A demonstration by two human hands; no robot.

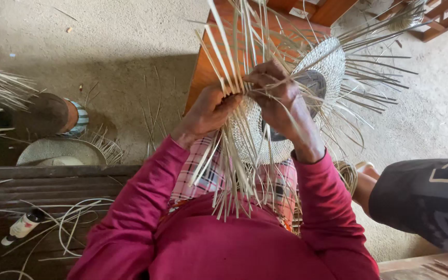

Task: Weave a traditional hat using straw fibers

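Several loose things lie at the left of the frame: a small bottle on its side on dark wooden planks among stray curled straw strands, and above them a finished woven hat set down on the floor, out of the way of the hands. Another person's foot in a striped sock stands just beside that hat.

At the middle, the left hand is closed, pinching a bundle of pale straw strips against the edge of the half-woven straw hat. Gripped this way, the strips stay taut and fanned apart, so each one can be picked out. The hat sits at the centre of the frame, propped over the lap and turned with its weave toward the wearer; its unwoven ends hang down over the checked cloth and spray outward to the upper right.

Right of it, the right hand is also closed, fingers curled around a few strips at the same spot on the weave, touching the left hand's bundle. A reddish wooden tabletop lies behind the hat. At the far right, another person's dark sleeve enters the frame.
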